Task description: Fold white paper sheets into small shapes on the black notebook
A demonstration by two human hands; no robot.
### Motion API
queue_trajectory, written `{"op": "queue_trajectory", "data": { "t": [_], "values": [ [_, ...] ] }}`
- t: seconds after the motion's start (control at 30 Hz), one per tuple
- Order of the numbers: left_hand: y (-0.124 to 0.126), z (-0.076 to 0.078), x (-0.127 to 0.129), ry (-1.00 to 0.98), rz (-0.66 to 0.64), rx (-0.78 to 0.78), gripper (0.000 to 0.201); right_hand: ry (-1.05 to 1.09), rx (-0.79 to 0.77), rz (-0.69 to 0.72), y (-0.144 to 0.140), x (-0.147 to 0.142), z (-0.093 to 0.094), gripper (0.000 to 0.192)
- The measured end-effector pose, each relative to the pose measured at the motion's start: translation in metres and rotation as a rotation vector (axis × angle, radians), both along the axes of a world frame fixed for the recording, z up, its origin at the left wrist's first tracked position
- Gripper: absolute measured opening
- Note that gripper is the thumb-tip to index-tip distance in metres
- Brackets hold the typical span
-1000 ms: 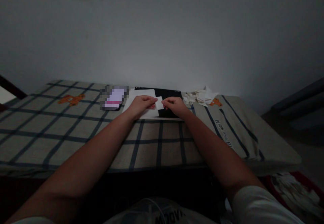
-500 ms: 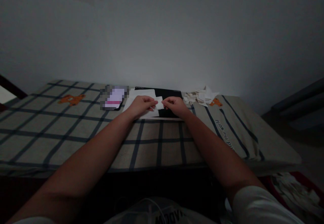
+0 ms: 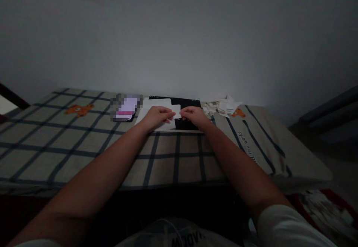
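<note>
A small white piece of paper is pinched between my two hands. My left hand grips its left edge between thumb and fingers, and my right hand grips its right edge the same way. Beneath my left hand lie larger white paper sheets. They partly cover a flat black board or folder with small white marks along its far edge. Whether the small piece is folded cannot be made out.
A phone with a lit, blurred screen lies left of the sheets. Several cut or folded paper pieces form a pile on the right. Everything rests on a checked cloth against a wall. A red container with scraps stands low at right.
The small paper piece has turned slightly and sits straighter between my fingers. My right hand has moved a little to the right; my left hand has barely shifted.
</note>
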State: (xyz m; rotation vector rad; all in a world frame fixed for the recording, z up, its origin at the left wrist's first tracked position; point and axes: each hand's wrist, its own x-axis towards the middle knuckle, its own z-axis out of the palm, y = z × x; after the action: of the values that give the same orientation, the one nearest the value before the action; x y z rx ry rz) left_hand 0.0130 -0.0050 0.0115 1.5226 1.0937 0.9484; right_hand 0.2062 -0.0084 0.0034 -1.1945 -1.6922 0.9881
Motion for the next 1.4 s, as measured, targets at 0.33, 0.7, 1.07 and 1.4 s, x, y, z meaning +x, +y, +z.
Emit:
{"op": "queue_trajectory", "data": {
  "t": [0.33,0.7,1.07,1.4],
  "values": [
    [-0.005,0.005,0.001,0.075,-0.009,0.017,0.024,0.037,-0.029,-0.012,0.003,0.000,-0.005,0.027],
    [-0.001,0.001,-0.001,0.031,-0.030,0.031,0.021,0.036,-0.052,0.024,0.004,0.001,-0.005,0.024],
    [0.001,-0.002,-0.001,-0.070,-0.020,0.098,0.025,0.193,-0.093,0.123,-0.001,-0.002,-0.001,0.023],
    [0.002,-0.004,0.000,-0.262,-0.050,-0.009,0.036,0.159,0.132,0.050,0.002,-0.001,-0.007,0.015]
  ]
}}
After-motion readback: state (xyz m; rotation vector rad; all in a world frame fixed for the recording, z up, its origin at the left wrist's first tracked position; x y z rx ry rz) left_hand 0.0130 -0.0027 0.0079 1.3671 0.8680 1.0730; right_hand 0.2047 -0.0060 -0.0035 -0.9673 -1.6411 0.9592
